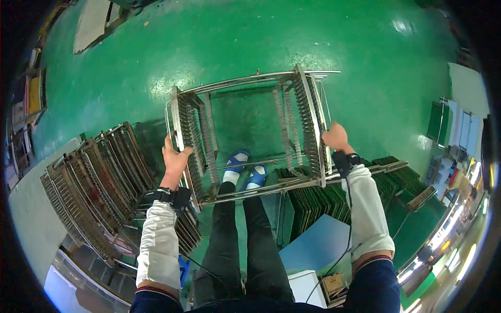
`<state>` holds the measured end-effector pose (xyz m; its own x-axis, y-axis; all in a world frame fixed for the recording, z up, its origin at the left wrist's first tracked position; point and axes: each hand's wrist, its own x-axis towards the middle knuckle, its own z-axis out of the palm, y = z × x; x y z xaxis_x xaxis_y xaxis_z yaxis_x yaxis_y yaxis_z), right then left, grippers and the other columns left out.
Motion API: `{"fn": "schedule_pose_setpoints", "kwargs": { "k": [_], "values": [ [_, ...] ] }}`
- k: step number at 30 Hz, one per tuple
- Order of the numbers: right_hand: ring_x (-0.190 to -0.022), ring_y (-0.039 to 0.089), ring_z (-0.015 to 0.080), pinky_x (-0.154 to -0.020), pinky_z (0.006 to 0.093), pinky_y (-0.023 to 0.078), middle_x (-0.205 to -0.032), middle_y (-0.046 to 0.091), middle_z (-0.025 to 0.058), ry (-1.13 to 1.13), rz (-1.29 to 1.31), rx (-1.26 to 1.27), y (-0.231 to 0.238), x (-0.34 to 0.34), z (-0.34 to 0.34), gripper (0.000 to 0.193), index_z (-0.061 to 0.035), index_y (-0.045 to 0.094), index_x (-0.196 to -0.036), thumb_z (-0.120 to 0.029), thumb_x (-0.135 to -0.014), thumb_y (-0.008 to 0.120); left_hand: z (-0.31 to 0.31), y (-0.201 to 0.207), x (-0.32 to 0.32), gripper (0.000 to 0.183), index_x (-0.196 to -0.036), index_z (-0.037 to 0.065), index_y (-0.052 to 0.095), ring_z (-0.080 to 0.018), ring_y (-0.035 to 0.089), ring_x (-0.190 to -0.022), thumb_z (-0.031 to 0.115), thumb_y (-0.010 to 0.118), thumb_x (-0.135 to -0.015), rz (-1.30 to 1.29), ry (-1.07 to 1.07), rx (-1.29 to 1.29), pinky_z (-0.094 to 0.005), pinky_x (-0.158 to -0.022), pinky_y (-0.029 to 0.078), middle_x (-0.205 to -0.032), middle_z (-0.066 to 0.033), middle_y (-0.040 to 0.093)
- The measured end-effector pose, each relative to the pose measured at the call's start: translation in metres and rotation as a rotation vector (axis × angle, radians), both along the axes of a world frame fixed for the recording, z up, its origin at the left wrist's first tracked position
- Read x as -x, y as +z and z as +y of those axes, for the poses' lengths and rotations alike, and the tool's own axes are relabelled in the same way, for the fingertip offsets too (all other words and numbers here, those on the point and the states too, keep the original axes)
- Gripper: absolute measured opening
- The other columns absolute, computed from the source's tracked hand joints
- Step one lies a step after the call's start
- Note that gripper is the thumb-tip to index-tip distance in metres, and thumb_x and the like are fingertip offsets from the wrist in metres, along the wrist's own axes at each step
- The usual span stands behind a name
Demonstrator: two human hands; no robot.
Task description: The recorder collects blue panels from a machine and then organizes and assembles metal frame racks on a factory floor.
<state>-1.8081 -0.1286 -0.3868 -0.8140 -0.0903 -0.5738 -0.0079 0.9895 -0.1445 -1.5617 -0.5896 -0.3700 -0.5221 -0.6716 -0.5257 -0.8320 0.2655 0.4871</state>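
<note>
Between my two hands hangs a metal slotted rack [309,122], an open frame with rods and toothed side walls. Through its open middle I see the green floor and my blue slippers. My left hand [176,159] grips the rack's left side, thumb over the edge and fingers partly hidden behind the bar. On the opposite side my right hand [336,137] is closed around the right side bar, its fingers mostly out of sight.
Several similar rusty racks [96,188] stand together at my left. Below right, a rack of green boards [318,206] stands beside a blue-grey sheet [318,241]. Glossy green floor [235,41] stretches ahead. A pale panel [91,23] lies at the far left.
</note>
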Motion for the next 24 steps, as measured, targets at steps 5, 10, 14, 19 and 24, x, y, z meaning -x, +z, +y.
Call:
{"fn": "schedule_pose_setpoints", "kwargs": {
  "k": [5, 10, 14, 19, 24],
  "values": [
    [-0.09, 0.063, 0.0472, -0.083, 0.05, 0.05, -0.091, 0.064, 0.0317, 0.039, -0.011, 0.044, 0.019, -0.011, 0.004, 0.05, 0.0133, 0.053, -0.113, -0.013, -0.071, 0.057, -0.008, -0.013, -0.015, 0.084, -0.136, 0.011, 0.043, -0.0382, 0.049, -0.106, 0.017, 0.077, -0.06, 0.035, -0.048, -0.018, -0.044, -0.095, 0.042, -0.114, -0.023, 0.048],
    [-0.091, 0.062, 0.0453, -0.081, 0.0496, 0.05, -0.093, 0.063, 0.0318, 0.003, -0.032, 0.055, 0.01, -0.001, 0.02, 0.052, 0.0135, 0.053, -0.116, -0.014, -0.072, 0.057, 0.008, -0.016, -0.005, 0.081, -0.134, 0.011, 0.044, -0.0398, 0.049, -0.108, 0.02, 0.076, -0.06, 0.028, -0.045, 0.016, -0.0446, -0.096, 0.042, -0.114, -0.0237, 0.048],
    [-0.098, 0.061, 0.0459, -0.086, 0.0489, 0.049, -0.102, 0.062, 0.0332, 0.002, -0.02, 0.038, -0.005, 0.014, 0.025, 0.061, 0.0137, 0.049, -0.122, -0.022, -0.074, 0.061, 0.004, -0.023, 0.013, 0.083, -0.135, 0.007, 0.042, -0.0426, 0.048, -0.109, 0.021, 0.076, -0.061, 0.045, -0.066, 0.048, -0.0458, -0.096, 0.042, -0.113, -0.0269, 0.049],
    [-0.099, 0.062, 0.0409, -0.086, 0.0445, 0.049, -0.103, 0.063, 0.03, 0.04, 0.163, 0.23, 0.014, 0.003, 0.029, 0.053, 0.011, 0.057, -0.113, -0.028, -0.078, 0.067, -0.001, -0.026, 0.01, 0.086, -0.135, 0.004, 0.041, -0.0423, 0.048, -0.111, 0.024, 0.079, -0.061, 0.038, -0.066, -0.005, -0.0465, -0.097, 0.04, -0.119, -0.0286, 0.05],
    [-0.072, 0.064, 0.0196, -0.064, 0.0294, 0.05, -0.077, 0.065, 0.0106, -0.438, 0.157, 0.597, 0.113, -0.084, 0.019, 0.025, 0.0029, 0.062, -0.091, -0.022, -0.094, 0.059, -0.002, -0.025, 0.009, 0.082, -0.131, 0.001, 0.044, -0.0407, 0.048, -0.114, 0.026, 0.082, -0.062, -0.005, -0.063, 0.012, -0.0453, -0.099, 0.04, -0.125, -0.0265, 0.047]
  ]
}}
